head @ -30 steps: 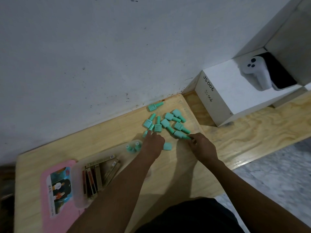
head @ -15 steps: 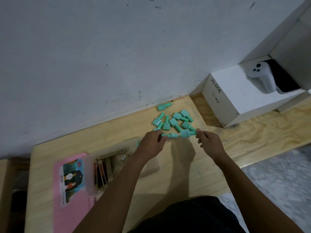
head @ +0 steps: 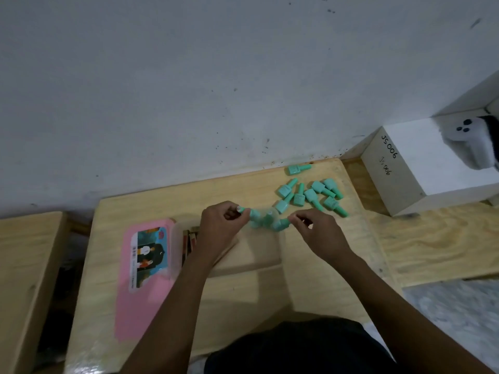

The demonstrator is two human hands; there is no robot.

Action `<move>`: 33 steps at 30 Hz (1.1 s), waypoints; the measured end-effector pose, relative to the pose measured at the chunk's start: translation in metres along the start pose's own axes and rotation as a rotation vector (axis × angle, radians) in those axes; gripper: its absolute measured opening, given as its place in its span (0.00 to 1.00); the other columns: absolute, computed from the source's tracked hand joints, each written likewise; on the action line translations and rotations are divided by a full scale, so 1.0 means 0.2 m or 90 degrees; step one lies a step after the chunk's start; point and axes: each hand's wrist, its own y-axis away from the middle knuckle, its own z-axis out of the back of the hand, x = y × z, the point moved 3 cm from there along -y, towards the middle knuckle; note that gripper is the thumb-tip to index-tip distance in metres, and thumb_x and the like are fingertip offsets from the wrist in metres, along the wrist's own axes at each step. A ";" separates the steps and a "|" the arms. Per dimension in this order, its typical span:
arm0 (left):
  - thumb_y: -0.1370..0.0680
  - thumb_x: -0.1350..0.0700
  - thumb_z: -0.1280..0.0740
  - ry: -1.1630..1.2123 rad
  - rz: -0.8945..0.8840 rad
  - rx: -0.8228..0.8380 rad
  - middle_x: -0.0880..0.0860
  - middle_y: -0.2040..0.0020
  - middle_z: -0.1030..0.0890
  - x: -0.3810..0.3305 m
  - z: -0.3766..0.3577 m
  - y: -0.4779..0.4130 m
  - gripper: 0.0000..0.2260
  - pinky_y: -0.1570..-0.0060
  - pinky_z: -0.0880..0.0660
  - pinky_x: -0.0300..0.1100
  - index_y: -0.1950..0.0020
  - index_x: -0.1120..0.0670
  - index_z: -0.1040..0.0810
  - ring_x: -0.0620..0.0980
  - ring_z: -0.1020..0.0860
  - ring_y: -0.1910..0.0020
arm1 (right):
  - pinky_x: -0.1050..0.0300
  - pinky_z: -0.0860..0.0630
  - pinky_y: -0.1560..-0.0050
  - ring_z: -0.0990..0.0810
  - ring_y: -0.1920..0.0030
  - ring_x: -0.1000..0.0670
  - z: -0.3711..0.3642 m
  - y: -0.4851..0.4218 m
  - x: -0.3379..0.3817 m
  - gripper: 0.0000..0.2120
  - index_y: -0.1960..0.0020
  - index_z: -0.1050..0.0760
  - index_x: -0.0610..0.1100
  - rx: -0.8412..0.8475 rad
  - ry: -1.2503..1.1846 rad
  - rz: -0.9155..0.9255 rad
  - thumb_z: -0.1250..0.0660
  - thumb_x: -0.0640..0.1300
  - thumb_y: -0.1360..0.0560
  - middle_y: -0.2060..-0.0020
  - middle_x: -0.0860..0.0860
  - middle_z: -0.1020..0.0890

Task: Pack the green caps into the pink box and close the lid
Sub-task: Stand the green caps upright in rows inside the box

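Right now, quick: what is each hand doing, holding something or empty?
Left hand: closed, pinching one end of a blurred bunch of green caps.
Right hand: closed, pinching the other end of the same bunch.

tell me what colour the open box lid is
Pink, with a printed picture label, seen in the head view: box lid.

Both arms reach forward from bottom of frame, bare forearms converging. Left hand (head: 221, 225) knuckles up, fingers curled, thumb and forefinger pinched at the tips. Right hand (head: 320, 233) mirrors it, fingertips (head: 293, 217) pinched and pointing left. Hands level, apart, fingertips facing each other. Both blurred.
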 end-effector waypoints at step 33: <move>0.28 0.52 0.27 -0.094 0.143 0.048 0.49 0.65 0.18 0.23 -0.34 -0.02 0.07 0.62 0.23 0.48 0.58 0.54 0.20 0.48 0.21 0.65 | 0.57 0.31 0.68 0.20 0.58 0.47 -0.31 -0.10 0.06 0.12 0.49 0.17 0.50 -0.037 0.350 0.106 0.32 0.55 0.27 0.57 0.50 0.17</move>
